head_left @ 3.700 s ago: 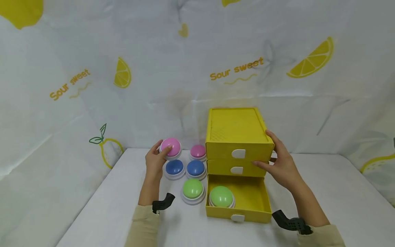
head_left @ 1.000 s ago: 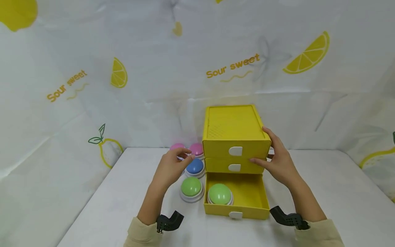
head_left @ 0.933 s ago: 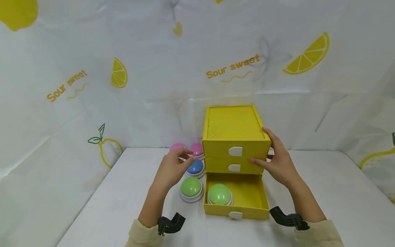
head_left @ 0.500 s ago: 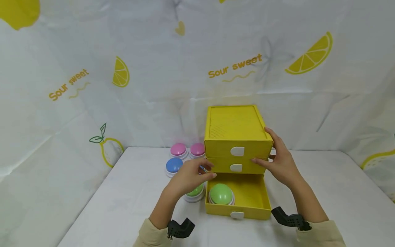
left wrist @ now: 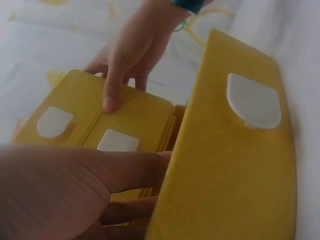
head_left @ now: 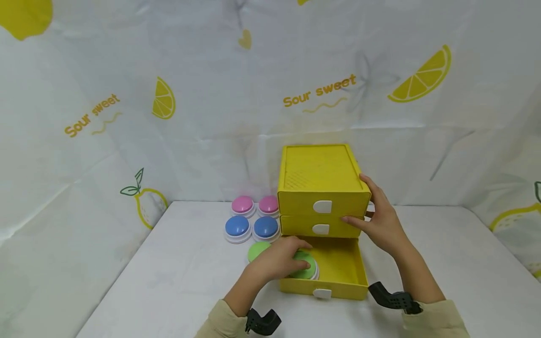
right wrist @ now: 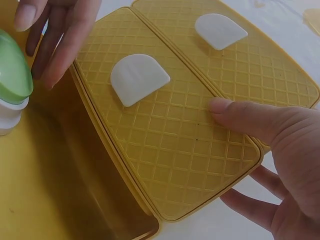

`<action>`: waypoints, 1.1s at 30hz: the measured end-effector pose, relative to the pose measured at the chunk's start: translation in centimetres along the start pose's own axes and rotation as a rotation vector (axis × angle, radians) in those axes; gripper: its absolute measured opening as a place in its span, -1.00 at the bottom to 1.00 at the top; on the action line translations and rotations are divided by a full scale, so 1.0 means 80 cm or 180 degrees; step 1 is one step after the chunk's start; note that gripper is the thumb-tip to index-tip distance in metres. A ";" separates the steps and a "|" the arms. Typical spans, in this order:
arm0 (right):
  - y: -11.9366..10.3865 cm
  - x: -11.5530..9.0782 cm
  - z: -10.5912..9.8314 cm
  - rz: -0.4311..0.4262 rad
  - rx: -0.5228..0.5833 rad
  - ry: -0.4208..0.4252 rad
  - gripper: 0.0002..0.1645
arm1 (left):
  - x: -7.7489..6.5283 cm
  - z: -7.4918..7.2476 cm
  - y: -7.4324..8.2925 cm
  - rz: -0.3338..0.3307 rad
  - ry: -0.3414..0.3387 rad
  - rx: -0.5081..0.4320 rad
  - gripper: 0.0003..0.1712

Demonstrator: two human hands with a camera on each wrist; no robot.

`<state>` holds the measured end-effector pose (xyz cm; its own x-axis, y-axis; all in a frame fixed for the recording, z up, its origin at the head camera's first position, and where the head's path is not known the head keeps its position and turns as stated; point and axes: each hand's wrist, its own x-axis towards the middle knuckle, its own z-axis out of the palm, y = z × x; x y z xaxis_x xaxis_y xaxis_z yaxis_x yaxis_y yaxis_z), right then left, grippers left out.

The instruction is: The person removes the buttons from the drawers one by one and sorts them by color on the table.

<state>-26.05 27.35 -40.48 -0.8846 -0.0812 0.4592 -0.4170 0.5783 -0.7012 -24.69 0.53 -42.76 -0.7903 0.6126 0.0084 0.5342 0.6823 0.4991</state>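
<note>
A yellow drawer unit (head_left: pixel 323 169) stands on the white table with its bottom drawer (head_left: pixel 343 263) pulled out. In that drawer sits a green dome button (right wrist: pixel 12 70) on a white base. My left hand (head_left: pixel 281 258) reaches over the drawer's left side, around this button. The right wrist view shows its fingers spread beside the dome with a gap between, holding nothing. My right hand (head_left: pixel 382 225) grips the unit's right side, thumb (right wrist: pixel 235 107) on the front by the seam between the upper two drawers and fingers around the side.
Left of the unit, a second green dome button (head_left: pixel 257 250) is partly hidden by my left hand. Behind it are two blue ones (head_left: pixel 237 226) and two pink ones (head_left: pixel 243 204). A white cloth with lemon prints (head_left: pixel 420 77) hangs behind the table.
The left hand set a pink dome button down at the back left, then moved right and forward, empty, into the open drawer. The right hand stays on the unit.
</note>
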 end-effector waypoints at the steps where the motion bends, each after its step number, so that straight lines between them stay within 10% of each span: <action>1: 0.000 0.000 0.000 -0.0001 -0.0002 0.0002 0.31 | 0.000 0.001 0.000 -0.0008 -0.0019 0.0001 -0.57; 18: 0.000 0.000 0.002 0.0017 0.0008 -0.0010 0.31 | 0.006 0.014 -0.006 0.0014 -0.0093 0.0091 -0.61; 33: -0.001 0.000 0.001 0.0015 -0.0005 -0.0003 0.30 | 0.002 0.017 0.003 0.0010 -0.0060 0.0896 -0.56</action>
<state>-26.01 27.25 -40.51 -0.8867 -0.0791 0.4554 -0.4126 0.5799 -0.7025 -24.29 1.36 -43.81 -0.7843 0.6203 -0.0078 0.6009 0.7628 0.2389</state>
